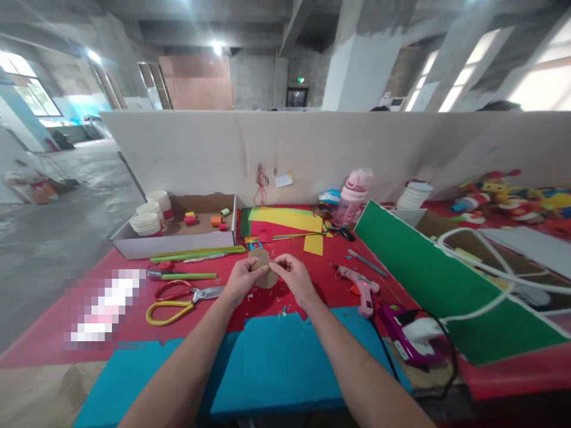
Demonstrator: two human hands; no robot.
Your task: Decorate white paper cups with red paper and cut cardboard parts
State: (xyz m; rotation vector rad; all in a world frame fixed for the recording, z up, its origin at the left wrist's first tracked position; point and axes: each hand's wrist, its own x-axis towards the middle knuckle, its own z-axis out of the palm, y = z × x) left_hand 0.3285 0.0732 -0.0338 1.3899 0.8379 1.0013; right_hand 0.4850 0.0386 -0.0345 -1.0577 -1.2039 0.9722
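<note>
A brown cardboard cutout with rounded edges (pixel 266 281) is held between my two hands above the red tabletop. My left hand (pixel 244 278) grips its left side, thumb lying across the face. At its upper right edge, my right hand (pixel 294 276) pinches with thumb and fingertips; anything small between those fingertips is too small to make out. Large scissors with red and yellow handles (pixel 172 310) lie left of my left hand. To the right of my right hand rests a pink hot glue gun (pixel 363 289), its red light on.
An open box (pixel 178 245) with paper cups and small coloured rolls stands back left. Coloured sheets (pixel 285 220) lie behind my hands. A purple power strip (pixel 414 342) with cables sits front right, beside a green-sided box (pixel 441 285). Blue cloth (pixel 272 368) covers the near edge.
</note>
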